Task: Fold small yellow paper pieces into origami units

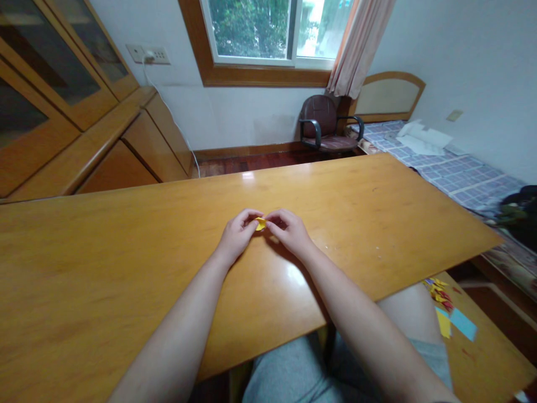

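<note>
A small piece of folded yellow paper (260, 224) is held between my two hands, just above the wooden table (126, 252). My left hand (240, 234) pinches its left side between thumb and fingers. On the other side, my right hand (288, 230) has thumb and fingertips closed at the paper's right edge. Fingers cover part of the paper, so its full shape cannot be made out.
Beside my right leg, a lower wooden surface (486, 358) bears folded yellow and red paper pieces (439, 294), a yellow sheet (443, 323) and a light blue sheet (464, 324). Beyond the table stand a brown armchair (321, 120), a bed (444, 168) and a cabinet (104, 140).
</note>
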`<state>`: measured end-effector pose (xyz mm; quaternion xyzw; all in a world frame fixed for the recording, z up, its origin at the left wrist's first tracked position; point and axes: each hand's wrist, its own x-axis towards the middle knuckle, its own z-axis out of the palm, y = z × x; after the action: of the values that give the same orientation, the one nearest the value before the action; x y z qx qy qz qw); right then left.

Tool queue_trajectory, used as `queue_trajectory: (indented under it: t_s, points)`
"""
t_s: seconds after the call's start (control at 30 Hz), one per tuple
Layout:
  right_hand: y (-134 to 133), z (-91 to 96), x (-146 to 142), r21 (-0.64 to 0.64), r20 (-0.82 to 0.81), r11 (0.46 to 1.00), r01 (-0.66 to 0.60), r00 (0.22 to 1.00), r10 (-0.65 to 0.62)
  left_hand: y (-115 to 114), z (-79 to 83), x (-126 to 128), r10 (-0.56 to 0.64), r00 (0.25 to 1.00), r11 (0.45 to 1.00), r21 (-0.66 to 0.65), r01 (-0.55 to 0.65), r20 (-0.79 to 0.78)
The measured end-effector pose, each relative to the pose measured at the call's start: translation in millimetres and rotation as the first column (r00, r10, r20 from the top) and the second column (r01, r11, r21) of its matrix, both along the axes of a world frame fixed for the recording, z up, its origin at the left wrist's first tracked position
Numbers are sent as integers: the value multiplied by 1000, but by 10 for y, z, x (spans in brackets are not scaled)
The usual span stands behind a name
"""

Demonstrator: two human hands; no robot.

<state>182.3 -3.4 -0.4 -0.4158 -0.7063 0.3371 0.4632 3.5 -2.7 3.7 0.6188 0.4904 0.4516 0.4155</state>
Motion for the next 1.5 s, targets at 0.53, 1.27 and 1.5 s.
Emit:
queue_trajectory:
  t_s: [0.53, 1.27, 1.5]
  points:
    - [52, -60, 44, 79, -17, 996, -47, 999, 48, 24, 12, -26, -57, 932, 973, -187, 132, 358]
    - [37, -8, 61, -38, -121, 999, 5, 993, -9, -12, 52, -15, -88, 927, 970, -179, 162, 365]
    - [48, -38, 64, 13, -154, 1000, -18, 988, 20, -11, 48, -18, -115, 921, 971, -155, 184, 372]
